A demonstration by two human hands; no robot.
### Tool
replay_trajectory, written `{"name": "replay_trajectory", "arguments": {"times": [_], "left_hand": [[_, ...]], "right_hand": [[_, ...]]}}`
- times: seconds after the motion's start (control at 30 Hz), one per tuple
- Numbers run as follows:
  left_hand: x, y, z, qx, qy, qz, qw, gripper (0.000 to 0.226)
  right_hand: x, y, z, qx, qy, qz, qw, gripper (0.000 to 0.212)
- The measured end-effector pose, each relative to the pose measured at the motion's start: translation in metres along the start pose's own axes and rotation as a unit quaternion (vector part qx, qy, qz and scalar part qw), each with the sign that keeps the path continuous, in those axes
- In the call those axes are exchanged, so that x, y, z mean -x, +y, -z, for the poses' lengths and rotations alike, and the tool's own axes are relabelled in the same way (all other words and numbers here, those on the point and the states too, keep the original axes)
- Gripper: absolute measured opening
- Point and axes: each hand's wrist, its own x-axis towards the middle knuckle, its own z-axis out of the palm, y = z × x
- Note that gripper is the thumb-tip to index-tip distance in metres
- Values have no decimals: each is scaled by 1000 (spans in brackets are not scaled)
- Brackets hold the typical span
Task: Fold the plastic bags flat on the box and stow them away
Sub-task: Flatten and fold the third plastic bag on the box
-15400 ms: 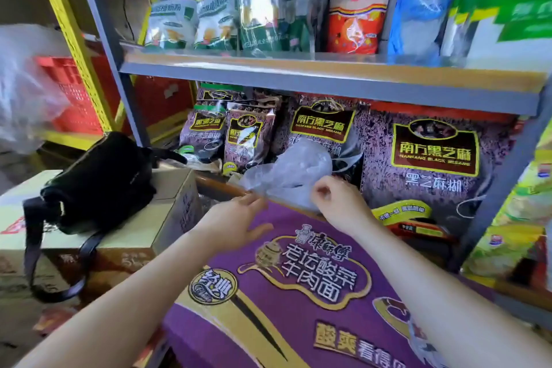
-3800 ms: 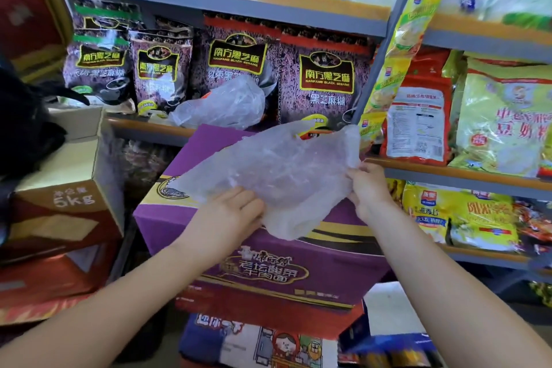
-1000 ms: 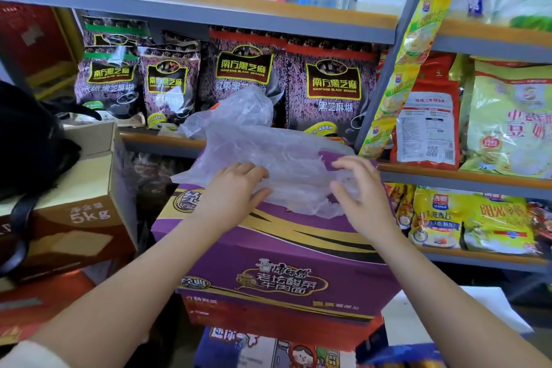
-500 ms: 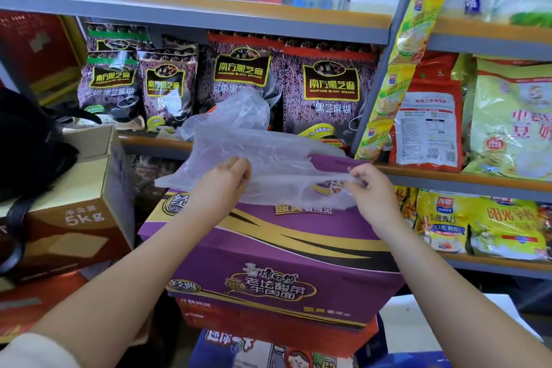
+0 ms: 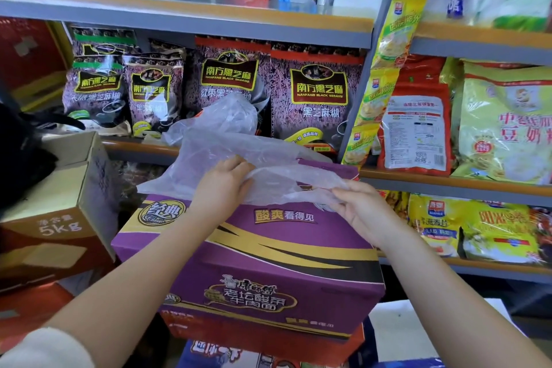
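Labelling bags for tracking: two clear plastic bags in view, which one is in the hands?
The near bag, spread over the purple box: left hand and right hand both pinch it. The other bag sits bunched behind, on the shelf, untouched.

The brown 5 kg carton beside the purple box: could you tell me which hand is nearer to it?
Left. The left hand grips the plastic bag over the purple box, on the side towards the brown carton. The right hand pinches the bag's far end.
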Motion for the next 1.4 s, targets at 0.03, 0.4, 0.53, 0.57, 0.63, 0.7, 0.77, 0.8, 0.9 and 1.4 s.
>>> {"name": "replay_trajectory", "arguments": {"times": [0.03,0.4,0.53,0.57,0.63,0.7,0.77,0.8,0.9,1.4], "left_hand": [[-1,0,-1,8,-1,9,1000,22],[5,-15,-9,82,-88,58,991,23],[7,-22,-6,72,-163,34,983,36],[8,-24,-5,68,-188,36,979,39],[9,-25,-4,65,-213,43,974,44],[9,-23,-1,60,-219,45,973,48],[9,-19,-1,48,-228,45,971,52],[8,-16,-1,39,-232,42,971,52],[8,-4,-4,19,-226,27,974,53],[26,-38,31,128,-155,32,979,70]], "right_hand": [[0,0,2,-3,-8,4,1000,25],[2,-10,17,-275,-38,-7,961,18],[1,-7,21,-285,0,-28,958,15],[0,-6,23,-215,24,-17,976,12],[-1,-6,24,46,52,33,997,26],[-4,-4,24,370,78,87,922,42],[-2,-4,12,584,99,202,780,50],[-1,-3,2,644,80,252,718,58],[-2,4,-29,705,-14,334,626,50],[-7,10,-57,705,-58,276,650,36]]}}
